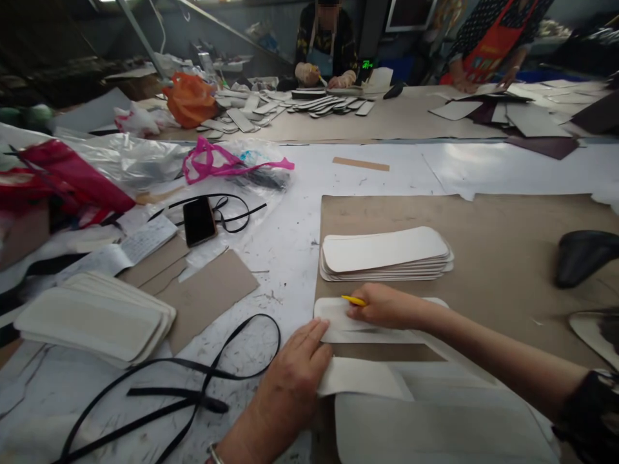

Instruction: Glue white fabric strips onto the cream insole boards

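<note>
An off-white panel with rounded corners (pixel 333 309) lies flat on the brown board in front of me. My left hand (pixel 296 367) rests with its fingers stretched out at the panel's left end, the fingertips touching its edge. Above the same panel, my right hand (pixel 374 306) is closed around a slim yellow pen-like tool (pixel 354 300); its working tip cannot be made out. Closer to me lie a smaller off-white piece (pixel 362 377), just right of my left hand, and a large pale panel (pixel 435 425), partly blurred.
Beyond my hands sits a stack of off-white panels (pixel 387 251); another stack (pixel 91 319) is at the left. Black straps (pixel 213 370), a phone (pixel 199 221) and plastic bags (pixel 217 161) lie leftward. A black curved object (pixel 585 254) is at right. Two people work across the table.
</note>
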Available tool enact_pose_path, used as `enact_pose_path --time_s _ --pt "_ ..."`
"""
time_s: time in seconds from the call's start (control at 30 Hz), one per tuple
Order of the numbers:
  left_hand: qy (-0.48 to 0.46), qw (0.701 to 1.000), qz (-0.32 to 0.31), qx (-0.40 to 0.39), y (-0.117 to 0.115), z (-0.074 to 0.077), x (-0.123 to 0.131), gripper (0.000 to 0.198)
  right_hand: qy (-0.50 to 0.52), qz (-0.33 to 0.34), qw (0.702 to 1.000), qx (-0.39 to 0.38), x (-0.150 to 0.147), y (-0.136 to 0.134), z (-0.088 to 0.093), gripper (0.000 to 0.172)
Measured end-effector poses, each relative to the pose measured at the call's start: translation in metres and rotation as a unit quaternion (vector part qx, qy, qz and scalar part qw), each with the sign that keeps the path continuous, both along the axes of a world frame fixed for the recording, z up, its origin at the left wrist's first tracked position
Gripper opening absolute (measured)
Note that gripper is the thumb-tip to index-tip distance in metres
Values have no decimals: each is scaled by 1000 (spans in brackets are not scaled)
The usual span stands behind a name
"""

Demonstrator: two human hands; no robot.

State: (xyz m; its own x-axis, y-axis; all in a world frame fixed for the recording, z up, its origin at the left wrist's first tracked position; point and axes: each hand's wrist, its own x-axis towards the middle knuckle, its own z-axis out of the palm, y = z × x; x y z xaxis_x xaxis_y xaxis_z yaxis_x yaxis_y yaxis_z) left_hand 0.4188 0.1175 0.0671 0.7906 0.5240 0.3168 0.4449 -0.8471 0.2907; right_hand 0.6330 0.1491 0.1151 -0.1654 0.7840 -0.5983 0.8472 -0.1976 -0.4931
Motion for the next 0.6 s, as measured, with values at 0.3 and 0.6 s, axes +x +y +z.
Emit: enact_pose_path --time_s 0.3,0.6 --pt "-23 1000 -4 1 4 -22 1 32 -42 41 998 -9 -4 4 4 20" --pt "30 999 -34 15 11 -10 0 37 -138 55 987 -60 30 -19 16 24"
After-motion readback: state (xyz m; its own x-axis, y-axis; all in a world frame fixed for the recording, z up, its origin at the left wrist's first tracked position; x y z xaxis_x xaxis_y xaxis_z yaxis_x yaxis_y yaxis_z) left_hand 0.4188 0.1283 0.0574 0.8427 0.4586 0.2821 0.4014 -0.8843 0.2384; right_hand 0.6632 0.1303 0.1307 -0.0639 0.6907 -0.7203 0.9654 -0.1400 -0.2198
